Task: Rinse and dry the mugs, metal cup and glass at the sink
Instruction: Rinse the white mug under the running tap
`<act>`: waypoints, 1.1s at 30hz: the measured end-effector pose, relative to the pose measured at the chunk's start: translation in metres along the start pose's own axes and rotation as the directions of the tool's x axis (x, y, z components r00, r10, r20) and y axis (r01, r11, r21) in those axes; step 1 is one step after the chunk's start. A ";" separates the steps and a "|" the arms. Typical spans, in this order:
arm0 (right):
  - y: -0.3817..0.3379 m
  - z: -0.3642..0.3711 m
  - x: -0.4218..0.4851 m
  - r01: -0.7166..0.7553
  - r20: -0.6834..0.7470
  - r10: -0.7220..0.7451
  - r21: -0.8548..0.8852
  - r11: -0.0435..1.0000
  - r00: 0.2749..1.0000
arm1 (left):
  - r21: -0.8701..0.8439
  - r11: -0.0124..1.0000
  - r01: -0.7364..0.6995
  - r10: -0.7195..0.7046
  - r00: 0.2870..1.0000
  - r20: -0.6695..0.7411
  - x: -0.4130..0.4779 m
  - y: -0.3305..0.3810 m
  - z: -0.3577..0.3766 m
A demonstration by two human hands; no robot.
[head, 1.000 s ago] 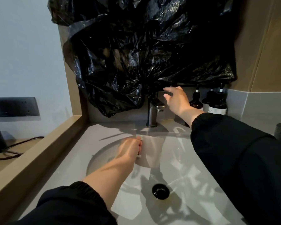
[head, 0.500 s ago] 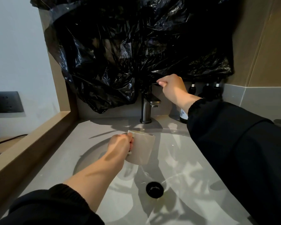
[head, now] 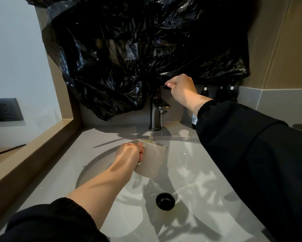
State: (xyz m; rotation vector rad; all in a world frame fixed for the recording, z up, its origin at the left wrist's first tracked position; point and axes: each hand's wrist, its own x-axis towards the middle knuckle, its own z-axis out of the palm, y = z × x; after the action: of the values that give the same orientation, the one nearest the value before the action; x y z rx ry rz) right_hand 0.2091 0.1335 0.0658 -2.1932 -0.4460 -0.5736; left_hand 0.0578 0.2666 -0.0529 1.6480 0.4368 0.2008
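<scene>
The left hand (head: 129, 154) curls its fingers tight against the left side of the mug (head: 152, 161), gripping it tilted over the sink (head: 207, 172) (just below the tap (head: 156, 110)); the right hand (head: 181, 88) pinches the thin lever (head: 164, 85).

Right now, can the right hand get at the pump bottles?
Likely yes: the right hand pinches the faucet lever just beside the pump bottles, nothing between; it must release the lever first.

Matt mug (head: 151, 163), glossy sink (head: 207, 180), brushed-metal faucet (head: 155, 114), crinkled shiny plastic (head: 138, 49).
</scene>
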 end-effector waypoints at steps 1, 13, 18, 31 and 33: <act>0.000 0.000 0.000 -0.001 0.003 0.001 0.002 1.000 1.000 | -0.004 1.000 0.002 -0.002 1.000 0.002 0.000 0.000 0.000; 0.008 -0.001 -0.070 0.006 -0.250 0.030 0.144 0.990 0.968 | -0.083 0.992 0.091 -0.089 0.996 0.024 -0.006 0.006 0.004; 0.057 0.019 -0.128 -0.398 0.191 0.357 0.269 0.877 0.914 | -0.406 0.885 0.227 -0.183 0.972 0.145 -0.003 -0.003 0.008; 0.072 0.029 -0.145 -0.576 0.563 0.318 0.368 0.730 0.763 | -0.460 0.842 0.282 -0.223 0.958 0.179 0.014 0.005 0.025; 0.073 0.028 -0.145 -0.587 0.534 0.359 0.353 0.729 0.766 | -0.323 0.919 0.227 -0.184 0.970 0.157 0.016 0.004 0.029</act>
State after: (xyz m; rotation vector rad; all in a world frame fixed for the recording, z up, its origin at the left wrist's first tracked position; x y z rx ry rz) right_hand 0.1309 0.0928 -0.0730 -1.7916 -0.1847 0.3179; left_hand 0.0838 0.2463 -0.0549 1.2570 0.4507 0.0129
